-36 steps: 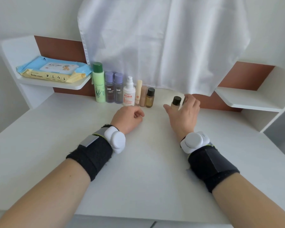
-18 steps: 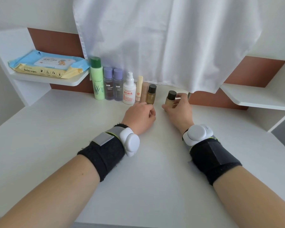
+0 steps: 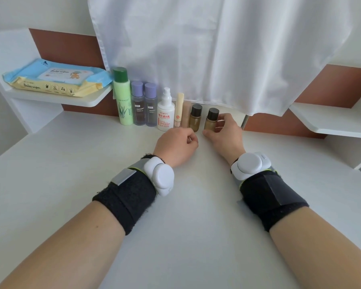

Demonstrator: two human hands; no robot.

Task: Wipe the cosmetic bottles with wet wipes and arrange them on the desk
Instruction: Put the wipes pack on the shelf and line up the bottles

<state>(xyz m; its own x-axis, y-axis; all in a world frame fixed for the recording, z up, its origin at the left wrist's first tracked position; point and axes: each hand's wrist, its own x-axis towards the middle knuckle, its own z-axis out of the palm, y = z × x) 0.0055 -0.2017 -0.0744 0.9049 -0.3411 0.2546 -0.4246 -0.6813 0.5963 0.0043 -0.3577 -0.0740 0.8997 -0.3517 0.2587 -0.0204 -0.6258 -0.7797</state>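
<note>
A row of cosmetic bottles stands at the back of the white desk [image 3: 75, 163]: a green bottle [image 3: 123, 97], two purple-capped bottles [image 3: 144, 105], a white pump bottle [image 3: 165, 113], two slim tubes [image 3: 179, 109] and a small amber bottle [image 3: 195, 117]. My right hand [image 3: 223, 134] holds a second small amber bottle with a black cap [image 3: 211, 122] upright at the row's right end, thumb and fingers round its base. My left hand [image 3: 176, 144] rests on the desk just in front of the row, fingers curled, holding nothing I can see.
Two packs of baby wipes [image 3: 56, 80] lie stacked on the left shelf [image 3: 86, 102]. A white cloth [image 3: 206, 51] hangs behind the bottles. Another white shelf [image 3: 329, 122] juts out at the right. Black wrist straps with white devices sit on both forearms.
My right hand has carried the small amber bottle leftward and set it beside the other amber bottle. My left hand has slid forward toward the row.
</note>
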